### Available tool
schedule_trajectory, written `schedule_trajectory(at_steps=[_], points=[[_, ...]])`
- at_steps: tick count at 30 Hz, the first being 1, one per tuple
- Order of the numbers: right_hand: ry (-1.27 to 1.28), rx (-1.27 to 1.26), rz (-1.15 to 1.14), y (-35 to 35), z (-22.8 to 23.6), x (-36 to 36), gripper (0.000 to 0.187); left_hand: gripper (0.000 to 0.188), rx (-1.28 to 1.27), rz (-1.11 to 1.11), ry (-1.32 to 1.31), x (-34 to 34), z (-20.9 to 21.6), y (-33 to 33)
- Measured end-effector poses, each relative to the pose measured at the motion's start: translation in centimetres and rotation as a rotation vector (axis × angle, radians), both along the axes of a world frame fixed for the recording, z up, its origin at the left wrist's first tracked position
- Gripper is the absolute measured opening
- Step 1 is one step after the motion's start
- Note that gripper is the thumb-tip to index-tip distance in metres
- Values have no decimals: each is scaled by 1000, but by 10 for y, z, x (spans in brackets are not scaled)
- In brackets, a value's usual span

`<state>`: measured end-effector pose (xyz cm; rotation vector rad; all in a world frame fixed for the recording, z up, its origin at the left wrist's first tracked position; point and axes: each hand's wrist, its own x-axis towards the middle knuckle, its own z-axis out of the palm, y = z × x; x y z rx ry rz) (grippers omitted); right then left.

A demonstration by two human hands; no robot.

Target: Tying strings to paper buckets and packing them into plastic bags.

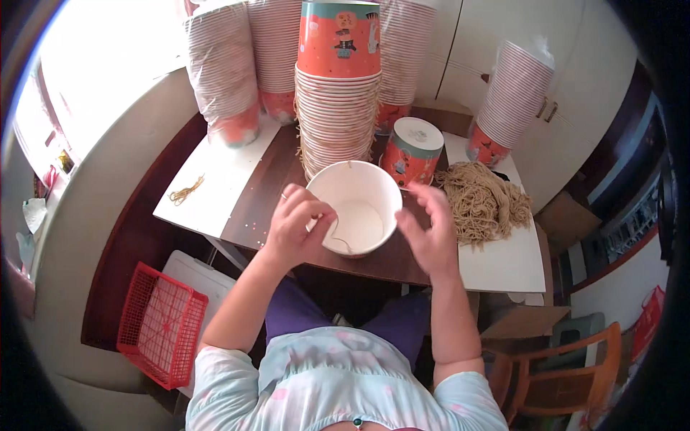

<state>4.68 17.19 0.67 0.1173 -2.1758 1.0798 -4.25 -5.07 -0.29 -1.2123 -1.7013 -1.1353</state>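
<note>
A white-lined paper bucket [365, 208] stands in front of me at the table's near edge, its open top facing up. My left hand [296, 221] is at its left rim, thumb and fingers pinched together on a thin tan string [341, 240], which hangs down inside the bucket wall. My right hand [430, 228] is beside the right rim with thumb and fingers apart, and I see nothing held in it. Whether its fingertips touch the bucket is hard to make out.
Behind the bucket rises a tall stack of nested buckets [338, 108] with strings along its rims. An upside-down red bucket [413, 154] and a heap of tan strings [483, 201] are to the right. Wrapped stacks [223, 79] stand behind. A red basket [162, 323] is low at left.
</note>
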Motion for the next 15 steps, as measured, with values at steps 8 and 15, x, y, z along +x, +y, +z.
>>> schedule_trajectory(at_steps=[8, 15], points=[[-392, 61, 159, -4, -1, -40, 27, 14, 243, -146, -427, 24, -33, -35], [536, 1113, -186, -55, 57, 1, 40, 65, 180, -321, -775, 47, 14, -39]])
